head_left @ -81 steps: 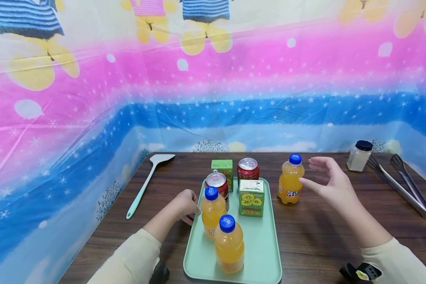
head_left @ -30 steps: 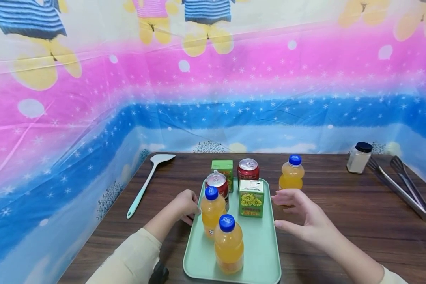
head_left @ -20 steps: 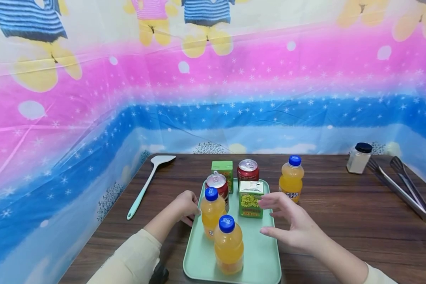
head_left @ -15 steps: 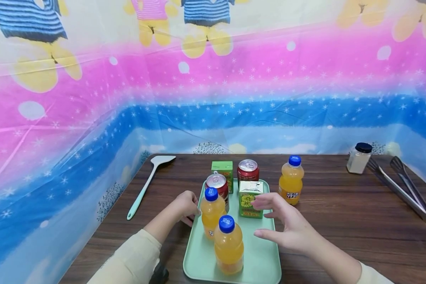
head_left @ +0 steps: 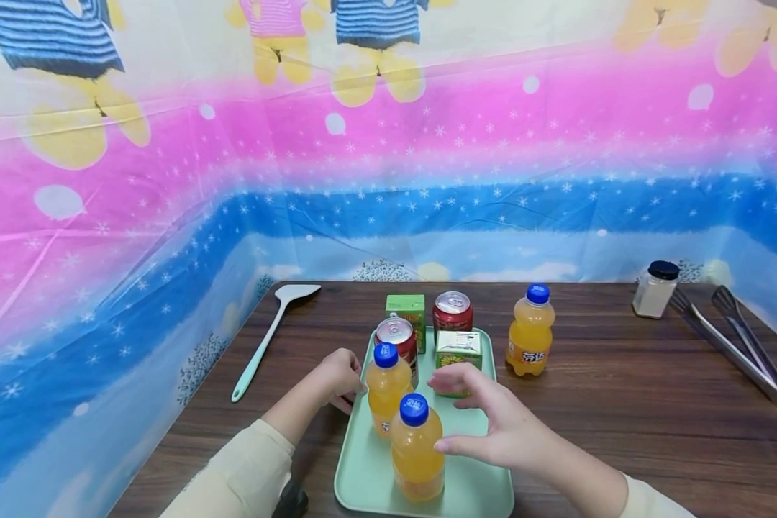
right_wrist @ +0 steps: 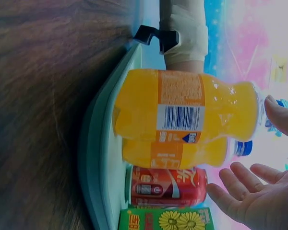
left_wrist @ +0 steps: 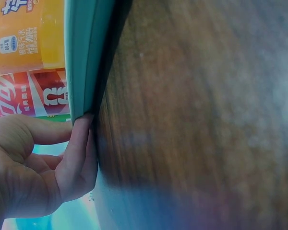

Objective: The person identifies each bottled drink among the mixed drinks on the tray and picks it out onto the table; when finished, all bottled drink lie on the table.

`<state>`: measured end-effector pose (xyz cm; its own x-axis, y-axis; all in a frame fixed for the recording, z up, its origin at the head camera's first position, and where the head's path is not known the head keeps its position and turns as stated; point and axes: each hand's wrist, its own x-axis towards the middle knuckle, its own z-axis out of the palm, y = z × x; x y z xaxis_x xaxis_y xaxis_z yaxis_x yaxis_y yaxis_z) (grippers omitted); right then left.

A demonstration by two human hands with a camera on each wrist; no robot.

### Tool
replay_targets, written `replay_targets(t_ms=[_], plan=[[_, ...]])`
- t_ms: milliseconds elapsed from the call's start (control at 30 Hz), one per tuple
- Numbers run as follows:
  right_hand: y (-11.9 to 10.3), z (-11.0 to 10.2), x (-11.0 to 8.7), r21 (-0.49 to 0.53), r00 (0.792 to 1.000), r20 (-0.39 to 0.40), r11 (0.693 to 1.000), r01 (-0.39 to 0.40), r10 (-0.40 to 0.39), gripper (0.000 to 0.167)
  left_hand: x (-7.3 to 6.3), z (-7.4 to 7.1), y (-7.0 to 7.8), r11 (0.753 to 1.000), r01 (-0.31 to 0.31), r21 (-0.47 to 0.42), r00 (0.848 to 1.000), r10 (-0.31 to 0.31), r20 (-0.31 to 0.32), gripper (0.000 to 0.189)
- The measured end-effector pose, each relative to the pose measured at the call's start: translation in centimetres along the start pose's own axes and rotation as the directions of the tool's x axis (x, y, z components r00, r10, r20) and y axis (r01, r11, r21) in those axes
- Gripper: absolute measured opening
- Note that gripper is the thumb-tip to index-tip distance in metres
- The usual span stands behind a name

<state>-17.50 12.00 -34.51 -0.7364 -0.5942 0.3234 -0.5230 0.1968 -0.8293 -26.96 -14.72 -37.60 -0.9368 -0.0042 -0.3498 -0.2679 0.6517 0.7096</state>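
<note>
My left hand [head_left: 339, 375] pinches the left rim of a pale green tray [head_left: 479, 489]; the left wrist view shows its thumb and fingers on the edge [left_wrist: 84, 72]. My right hand [head_left: 501, 428] is over the tray's right side, fingers spread and holding nothing. Its thumb tip is close to the front orange soda bottle [head_left: 417, 457]; whether they touch I cannot tell. Another orange soda bottle [head_left: 387, 396] stands behind that one. Farther back on the tray are a red can [head_left: 396, 332] and a green drink carton [head_left: 458, 344], partly hidden by my fingers.
A second carton [head_left: 406, 306] and can [head_left: 453, 309] stand at the tray's far end. A third orange soda bottle [head_left: 531, 334] is on the table right of the tray. A spatula [head_left: 268, 342] lies left; a black-capped jar [head_left: 655, 289] and tongs [head_left: 732, 345] are far right.
My right hand has moved from beside the bottle on the table, left and nearer, to the front bottle on the tray. My left hand has kept its place at the rim.
</note>
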Motion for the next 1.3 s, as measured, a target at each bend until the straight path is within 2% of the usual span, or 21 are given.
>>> replay_targets(t_ms=[167,533,867,1300], plan=[[-0.1,0.6,0.3,0.011,0.999,0.027,1.0,-0.021,0.021,0.059,0.0,0.0,-0.1,1.0,-0.005,-0.002,1.0,0.005,0.0,0.019],[-0.2,1.4,0.7,0.04,0.996,0.083,0.999,-0.008,0.005,0.057,-0.1,-0.1,-0.1,1.0,-0.014,0.004,1.0,0.014,-0.001,0.019],[-0.4,2.1,0.8,0.069,0.987,0.151,0.996,-0.057,0.046,0.052,-0.2,0.0,0.0,1.0,-0.006,-0.005,1.0,0.006,0.004,0.019],[-0.6,2.5,0.7,0.058,0.992,0.121,0.998,-0.035,0.028,0.051,0.0,0.0,0.0,1.0,0.0,-0.01,1.0,0.0,0.004,0.018]])
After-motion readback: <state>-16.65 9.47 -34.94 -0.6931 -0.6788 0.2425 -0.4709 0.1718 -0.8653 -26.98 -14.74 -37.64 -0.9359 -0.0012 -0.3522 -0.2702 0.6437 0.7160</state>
